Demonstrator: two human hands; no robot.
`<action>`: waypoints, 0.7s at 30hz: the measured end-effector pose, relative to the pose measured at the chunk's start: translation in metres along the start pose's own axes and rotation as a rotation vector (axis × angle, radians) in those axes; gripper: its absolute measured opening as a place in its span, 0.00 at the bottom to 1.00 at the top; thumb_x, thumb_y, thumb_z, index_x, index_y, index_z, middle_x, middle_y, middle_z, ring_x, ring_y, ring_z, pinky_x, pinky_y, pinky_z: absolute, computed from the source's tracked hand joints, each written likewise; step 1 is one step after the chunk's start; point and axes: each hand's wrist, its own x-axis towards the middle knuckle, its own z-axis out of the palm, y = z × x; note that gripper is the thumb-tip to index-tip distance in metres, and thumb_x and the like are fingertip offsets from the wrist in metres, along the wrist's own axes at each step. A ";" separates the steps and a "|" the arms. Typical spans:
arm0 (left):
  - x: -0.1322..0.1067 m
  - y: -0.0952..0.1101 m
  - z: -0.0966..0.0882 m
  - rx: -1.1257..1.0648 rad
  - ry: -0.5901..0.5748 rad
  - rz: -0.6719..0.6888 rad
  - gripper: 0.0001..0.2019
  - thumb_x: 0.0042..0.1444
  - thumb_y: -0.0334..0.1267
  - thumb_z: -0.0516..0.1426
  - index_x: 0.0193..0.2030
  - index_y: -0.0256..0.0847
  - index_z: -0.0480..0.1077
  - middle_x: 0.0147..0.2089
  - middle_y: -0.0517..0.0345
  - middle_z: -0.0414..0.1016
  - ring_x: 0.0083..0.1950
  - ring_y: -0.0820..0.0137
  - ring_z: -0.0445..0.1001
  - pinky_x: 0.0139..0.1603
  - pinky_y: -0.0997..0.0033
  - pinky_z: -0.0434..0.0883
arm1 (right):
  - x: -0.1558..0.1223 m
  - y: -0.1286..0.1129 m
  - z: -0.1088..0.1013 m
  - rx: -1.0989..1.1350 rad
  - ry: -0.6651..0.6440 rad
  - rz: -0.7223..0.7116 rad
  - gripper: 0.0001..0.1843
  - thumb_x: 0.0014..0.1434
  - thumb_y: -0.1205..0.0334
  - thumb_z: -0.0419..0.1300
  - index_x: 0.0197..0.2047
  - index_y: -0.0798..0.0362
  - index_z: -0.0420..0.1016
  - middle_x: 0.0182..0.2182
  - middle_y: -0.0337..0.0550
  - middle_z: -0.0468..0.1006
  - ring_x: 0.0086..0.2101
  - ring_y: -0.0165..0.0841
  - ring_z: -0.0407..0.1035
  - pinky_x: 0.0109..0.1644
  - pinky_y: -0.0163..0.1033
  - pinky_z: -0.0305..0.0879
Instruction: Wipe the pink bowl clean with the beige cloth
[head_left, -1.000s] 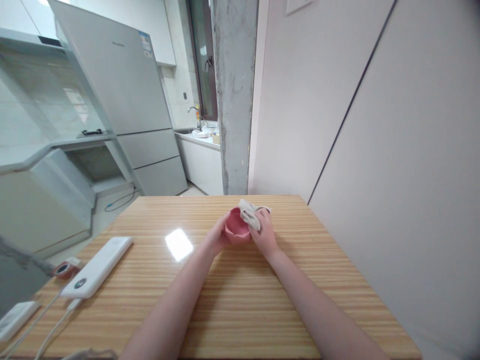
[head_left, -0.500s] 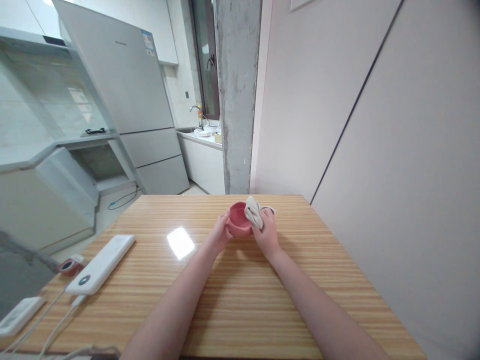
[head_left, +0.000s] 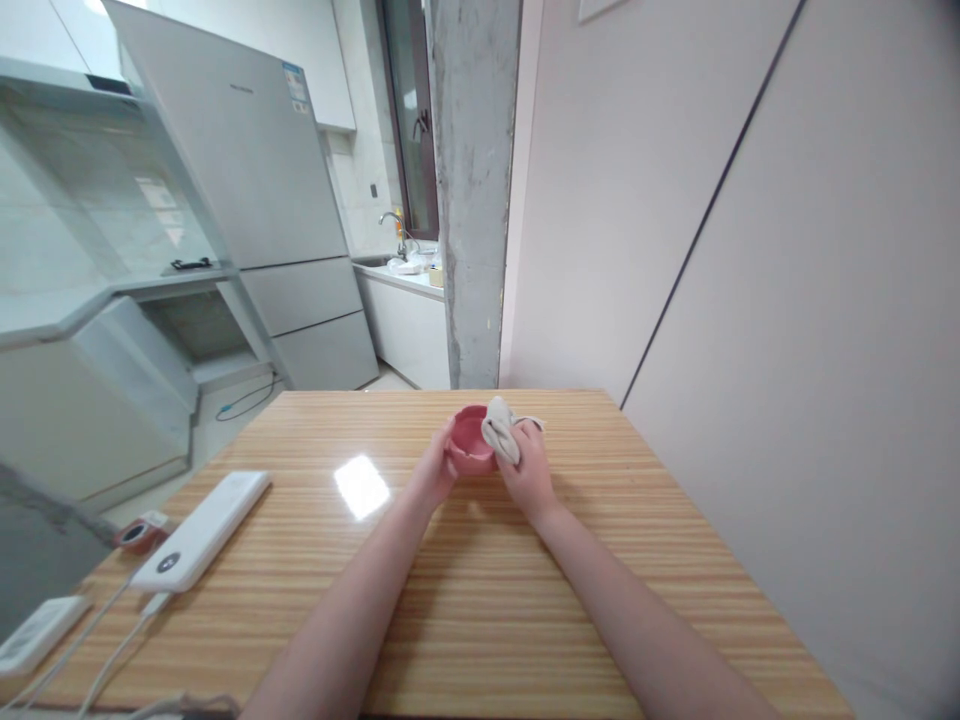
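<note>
The table (head_left: 480,610) fills our lower frame, the bowl (head_left: 469,461) just below centre.
We have our left hand (head_left: 435,472) at the bowl's left side, our right hand (head_left: 531,475) with the cloth (head_left: 500,430) at its right rim; the power bank (head_left: 214,525) lies on the table, lower left; beyond the table, fridge (head_left: 240,160) upper left, pillar (head_left: 474,200) upper centre, wall (head_left: 810,330) at right.

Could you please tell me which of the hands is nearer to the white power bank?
Left: the left hand holds the pink bowl, right of the white power bank; the right hand, gripping a cloth, is farther right.
</note>
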 end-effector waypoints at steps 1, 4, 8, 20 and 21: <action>0.000 -0.001 0.000 0.011 -0.018 -0.045 0.19 0.54 0.46 0.57 0.47 0.35 0.72 0.49 0.45 0.76 0.52 0.59 0.73 0.52 0.62 0.70 | 0.001 0.003 -0.002 0.004 0.017 0.000 0.07 0.57 0.62 0.54 0.37 0.53 0.72 0.32 0.43 0.63 0.37 0.38 0.59 0.42 0.44 0.58; 0.002 -0.005 -0.006 0.048 0.048 -0.068 0.16 0.52 0.40 0.60 0.46 0.35 0.72 0.46 0.47 0.77 0.50 0.59 0.74 0.51 0.62 0.70 | 0.004 0.007 -0.003 0.006 0.009 0.003 0.07 0.57 0.62 0.54 0.37 0.52 0.72 0.32 0.42 0.63 0.37 0.38 0.59 0.42 0.44 0.58; 0.007 -0.006 -0.012 0.040 0.233 0.136 0.18 0.49 0.39 0.62 0.47 0.37 0.69 0.43 0.50 0.77 0.45 0.63 0.76 0.47 0.62 0.72 | 0.000 0.001 0.005 0.014 -0.125 -0.009 0.12 0.56 0.64 0.55 0.44 0.53 0.72 0.35 0.43 0.64 0.37 0.37 0.60 0.43 0.43 0.58; 0.001 -0.004 -0.003 0.033 0.102 -0.094 0.11 0.54 0.40 0.58 0.40 0.36 0.75 0.45 0.50 0.78 0.50 0.62 0.74 0.55 0.64 0.69 | 0.005 0.009 -0.006 0.032 -0.011 -0.051 0.06 0.57 0.64 0.53 0.32 0.54 0.71 0.31 0.42 0.62 0.36 0.37 0.59 0.41 0.43 0.56; 0.002 -0.005 -0.003 0.024 0.125 -0.069 0.11 0.54 0.40 0.58 0.40 0.36 0.75 0.43 0.50 0.79 0.49 0.62 0.74 0.54 0.64 0.69 | 0.004 0.008 -0.005 0.023 -0.020 -0.046 0.06 0.57 0.64 0.53 0.33 0.53 0.72 0.31 0.42 0.62 0.36 0.37 0.58 0.41 0.43 0.56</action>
